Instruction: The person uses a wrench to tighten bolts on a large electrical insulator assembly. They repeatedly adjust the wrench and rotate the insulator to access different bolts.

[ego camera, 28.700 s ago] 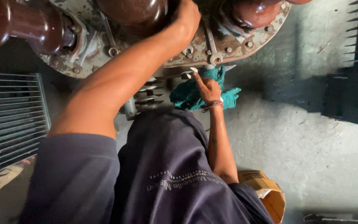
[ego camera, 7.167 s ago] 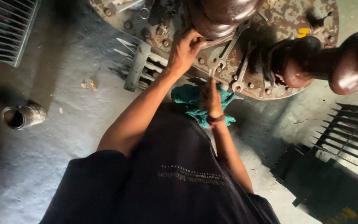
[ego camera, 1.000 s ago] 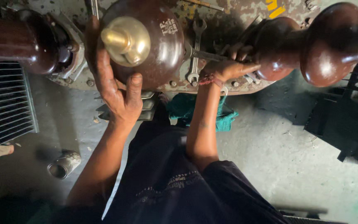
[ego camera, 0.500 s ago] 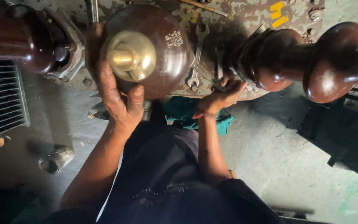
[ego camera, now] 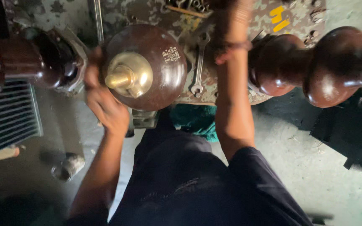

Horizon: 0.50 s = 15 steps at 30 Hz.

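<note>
A large brown glazed insulator [ego camera: 147,67] stood in the upper middle of the frame, its rounded dome shiny and dark, with pale stamped lettering near its right edge and a brass cap [ego camera: 128,76] ending in a stubby brass stud at its centre. The left hand [ego camera: 103,102] lay against the insulator's left and lower rim, blurred, its fingers curled toward the dome, though whether they were clamped on it could not be told. The right hand [ego camera: 231,46] reached up over the rusty, mottled metal cover [ego camera: 189,25] behind the insulator, at upper centre; it was blurred and its fingers could not be made out, so their state stayed unclear. A steel spanner [ego camera: 199,65] lay upright on the cover between the insulator and the right forearm. A second brown insulator [ego camera: 315,67], waisted like two bulbs, lay out toward the right edge of the frame, and a third [ego camera: 17,62] sat at the upper left. A teal cloth [ego camera: 195,121] showed just below the cover at centre. On the concrete floor [ego camera: 315,167] at lower left lay a small metal can [ego camera: 67,166], near a ribbed radiator panel [ego camera: 5,117] at the left edge.
</note>
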Each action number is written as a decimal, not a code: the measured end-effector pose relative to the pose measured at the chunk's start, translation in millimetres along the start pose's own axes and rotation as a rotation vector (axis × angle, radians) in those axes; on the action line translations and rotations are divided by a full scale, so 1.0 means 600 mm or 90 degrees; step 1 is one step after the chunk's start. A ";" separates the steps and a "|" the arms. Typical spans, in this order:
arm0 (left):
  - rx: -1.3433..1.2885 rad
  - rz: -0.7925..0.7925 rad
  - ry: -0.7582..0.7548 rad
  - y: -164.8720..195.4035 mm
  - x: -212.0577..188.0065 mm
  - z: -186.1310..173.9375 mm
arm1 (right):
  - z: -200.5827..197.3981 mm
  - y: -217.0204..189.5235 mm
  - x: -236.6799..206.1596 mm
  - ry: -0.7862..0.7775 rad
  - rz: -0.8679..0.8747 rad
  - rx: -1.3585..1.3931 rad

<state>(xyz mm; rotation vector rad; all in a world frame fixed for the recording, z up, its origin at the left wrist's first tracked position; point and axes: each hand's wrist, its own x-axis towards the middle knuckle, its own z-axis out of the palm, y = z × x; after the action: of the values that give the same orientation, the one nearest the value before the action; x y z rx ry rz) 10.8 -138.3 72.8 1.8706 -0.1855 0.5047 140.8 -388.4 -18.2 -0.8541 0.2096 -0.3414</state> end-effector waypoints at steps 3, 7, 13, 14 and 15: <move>-0.063 -0.135 -0.003 -0.030 0.045 0.004 | -0.035 -0.065 -0.057 0.231 -0.146 0.090; -0.318 -0.184 -0.230 -0.103 0.088 0.026 | -0.082 -0.029 -0.166 0.402 -0.195 0.072; -0.220 -0.290 -0.296 -0.177 0.102 0.047 | -0.156 0.049 -0.174 0.174 -0.235 0.172; -0.220 -0.291 -0.309 -0.178 0.102 0.047 | -0.150 0.061 -0.138 0.139 -0.293 -0.080; -0.218 -0.287 -0.326 -0.177 0.104 0.046 | -0.137 0.076 -0.091 0.094 -0.338 -0.331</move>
<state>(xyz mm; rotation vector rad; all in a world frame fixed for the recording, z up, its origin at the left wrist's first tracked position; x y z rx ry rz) 112.4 -119.1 0.6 1.6013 -0.1678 -0.3059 73.8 -397.9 -103.5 -1.4007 0.2099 -0.8727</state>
